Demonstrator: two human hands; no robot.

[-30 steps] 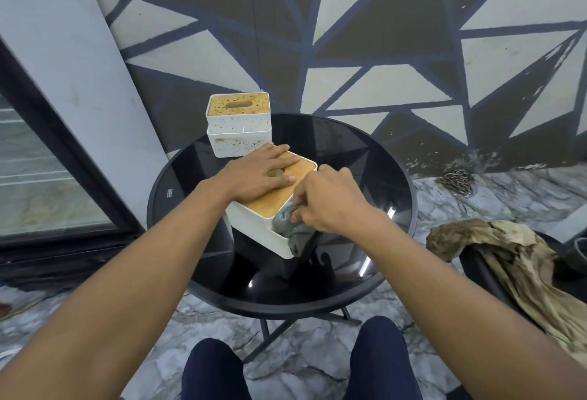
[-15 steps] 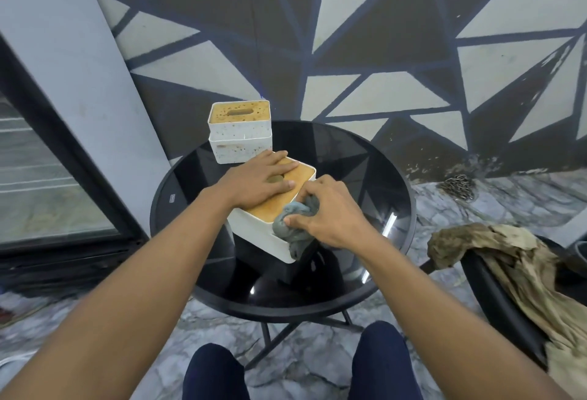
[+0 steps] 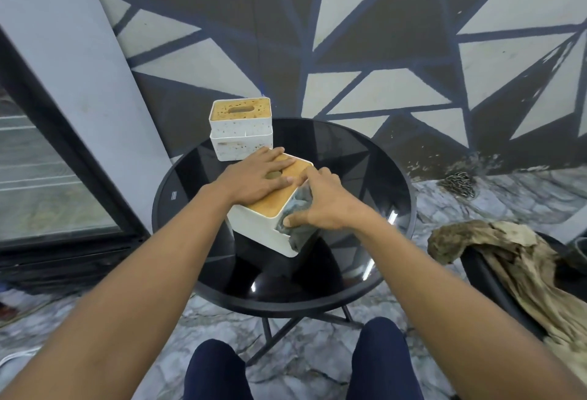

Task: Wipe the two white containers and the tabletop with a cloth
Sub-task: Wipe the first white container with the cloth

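My right hand point(image 3: 327, 205) hides most of the crumpled grey cloth point(image 3: 298, 236); its grip clasps the cloth against the right side of the near white box-shaped container with a wooden lid point(image 3: 254, 229). My left hand point(image 3: 254, 177) lies flat on that lid, half covering its slot, grip released. The speckled second white container point(image 3: 241, 134) stands just behind on the round black glass surface point(image 3: 365, 171), which sits on a marble floor point(image 3: 301, 352) by a triangle-painted wall point(image 3: 349, 34).

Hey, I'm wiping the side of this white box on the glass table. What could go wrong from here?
1. The right hand presses the cloth sideways against the near container. On the smooth glass tabletop the box could slide, even with the left hand flat on its lid.
2. A slide would likely carry it toward the far container, which stands by the table's back rim and might get knocked off.
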